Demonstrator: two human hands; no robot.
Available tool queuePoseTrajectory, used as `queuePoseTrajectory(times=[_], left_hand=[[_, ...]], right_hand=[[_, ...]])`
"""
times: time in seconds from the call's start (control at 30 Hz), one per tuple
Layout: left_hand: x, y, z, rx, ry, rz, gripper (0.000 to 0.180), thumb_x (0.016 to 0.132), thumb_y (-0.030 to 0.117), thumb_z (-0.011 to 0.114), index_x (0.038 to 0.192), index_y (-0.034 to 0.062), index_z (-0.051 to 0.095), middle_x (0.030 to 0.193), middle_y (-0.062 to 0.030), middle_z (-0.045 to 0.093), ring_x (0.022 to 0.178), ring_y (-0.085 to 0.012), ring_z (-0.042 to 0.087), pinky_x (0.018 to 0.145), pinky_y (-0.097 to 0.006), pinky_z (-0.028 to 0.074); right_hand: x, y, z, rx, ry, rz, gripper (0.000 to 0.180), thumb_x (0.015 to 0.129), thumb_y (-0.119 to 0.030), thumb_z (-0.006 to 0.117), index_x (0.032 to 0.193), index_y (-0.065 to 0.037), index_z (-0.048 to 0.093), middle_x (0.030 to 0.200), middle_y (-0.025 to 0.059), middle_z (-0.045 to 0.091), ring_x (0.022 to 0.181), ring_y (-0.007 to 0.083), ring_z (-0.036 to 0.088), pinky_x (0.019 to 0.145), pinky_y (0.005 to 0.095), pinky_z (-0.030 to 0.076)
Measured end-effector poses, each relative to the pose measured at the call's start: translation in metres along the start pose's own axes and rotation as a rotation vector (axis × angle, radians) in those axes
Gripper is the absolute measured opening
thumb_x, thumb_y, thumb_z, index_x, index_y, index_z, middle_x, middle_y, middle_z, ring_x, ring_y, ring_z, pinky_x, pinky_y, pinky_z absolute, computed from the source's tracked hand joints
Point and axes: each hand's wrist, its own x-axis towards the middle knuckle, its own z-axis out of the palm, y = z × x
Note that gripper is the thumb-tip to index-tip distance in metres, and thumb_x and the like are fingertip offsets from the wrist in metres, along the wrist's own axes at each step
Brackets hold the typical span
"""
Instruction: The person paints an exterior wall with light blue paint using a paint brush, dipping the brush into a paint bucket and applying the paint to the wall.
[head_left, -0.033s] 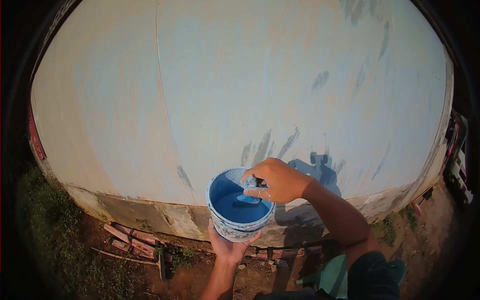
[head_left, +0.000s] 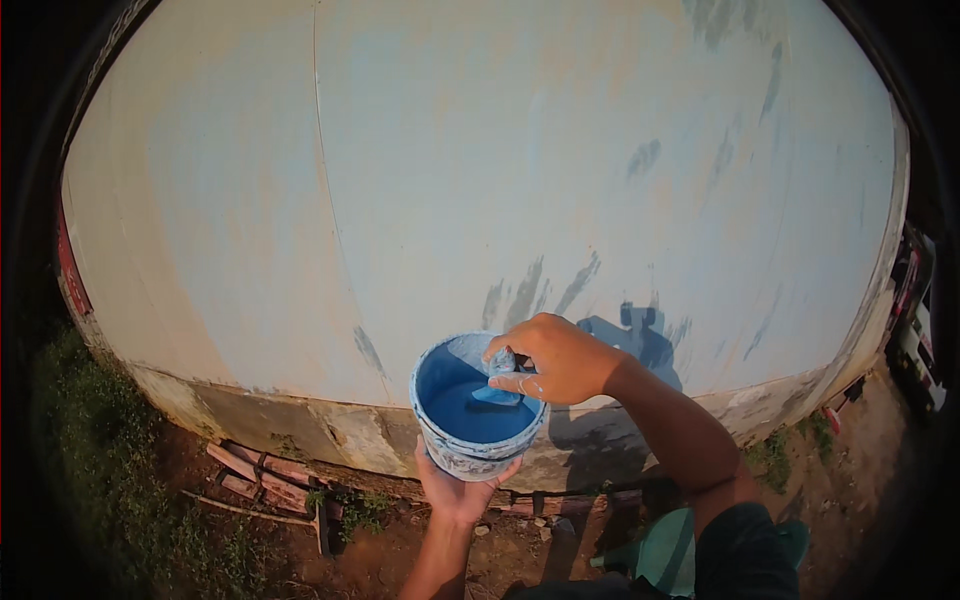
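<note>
My left hand (head_left: 460,496) supports a white, paint-smeared bucket (head_left: 470,458) from below, with fingers and thumb up along its sides. Blue paint (head_left: 455,415) covers the bottom of it. Over the bucket's right rim reaches my right hand (head_left: 562,362), its fingers closed round the paint-coated handle of a paintbrush (head_left: 503,372). The brush head is inside the bucket, blue all over; whether its tip is in the paint I cannot tell. Paint marks my right thumb. Just beyond the bucket rises a pale wall (head_left: 480,150) with several grey-blue brush strokes.
Along the wall's foot runs a stained concrete base (head_left: 340,425). Reddish planks (head_left: 270,480) lie on the soil at lower left, near grass (head_left: 110,470). A green plastic object (head_left: 665,555) stands by my right arm. My shadow (head_left: 640,340) falls on the wall.
The bucket has shifted very slightly left and up. Both hands keep the same holds.
</note>
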Motion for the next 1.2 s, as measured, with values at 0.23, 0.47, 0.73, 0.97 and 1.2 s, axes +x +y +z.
queuePoseTrajectory(times=[0.23, 0.47, 0.73, 0.97, 1.2], left_hand=[[0.005, -0.002, -0.005, -0.052, 0.07, 0.05, 0.087, 0.101, 0.073, 0.04, 0.165, 0.0142, 0.036, 0.165, -0.0194, 0.042, 0.143, -0.0428, 0.053, 0.103, -0.067, 0.054], [0.007, -0.011, -0.006, 0.015, 0.172, 0.101, 0.081, 0.103, 0.07, 0.035, 0.157, 0.0118, 0.048, 0.152, -0.016, 0.058, 0.128, -0.0369, 0.065, 0.09, -0.057, 0.062], [0.032, -0.032, -0.018, 0.01, 0.205, 0.093, 0.082, 0.103, 0.072, 0.033, 0.159, 0.0132, 0.045, 0.155, -0.016, 0.055, 0.132, -0.0379, 0.063, 0.094, -0.06, 0.061], [0.074, -0.055, -0.026, -0.079, 0.125, 0.141, 0.085, 0.102, 0.074, 0.039, 0.165, 0.0175, 0.037, 0.165, -0.0175, 0.043, 0.143, -0.0454, 0.053, 0.104, -0.072, 0.053], [0.102, -0.054, -0.013, -0.092, 0.061, 0.191, 0.078, 0.103, 0.068, 0.041, 0.159, 0.0127, 0.047, 0.159, -0.0148, 0.052, 0.141, -0.037, 0.056, 0.106, -0.06, 0.055]], right_hand=[[0.003, 0.01, 0.014, -0.082, -0.009, 0.037, 0.032, 0.095, -0.026, 0.079, 0.119, -0.005, 0.078, 0.097, 0.018, 0.071, 0.093, 0.0345, 0.068, 0.085, 0.0455, 0.053], [0.006, 0.033, 0.04, -0.091, -0.027, -0.101, 0.032, 0.091, -0.024, 0.083, 0.118, -0.006, 0.08, 0.091, 0.0121, 0.067, 0.094, 0.0307, 0.061, 0.085, 0.0436, 0.05], [0.001, 0.069, 0.059, -0.112, -0.136, -0.167, 0.024, 0.091, -0.023, 0.081, 0.106, -0.005, 0.079, 0.082, 0.0084, 0.072, 0.092, 0.0266, 0.059, 0.092, 0.0409, 0.045], [-0.007, 0.102, 0.02, -0.015, -0.209, -0.13, 0.026, 0.093, -0.024, 0.081, 0.109, -0.003, 0.079, 0.083, 0.0123, 0.066, 0.091, 0.0284, 0.059, 0.09, 0.0407, 0.045], [-0.001, 0.131, -0.005, 0.072, -0.009, -0.215, 0.028, 0.092, -0.022, 0.082, 0.114, -0.003, 0.081, 0.085, 0.0111, 0.066, 0.09, 0.0272, 0.056, 0.088, 0.0416, 0.046]])
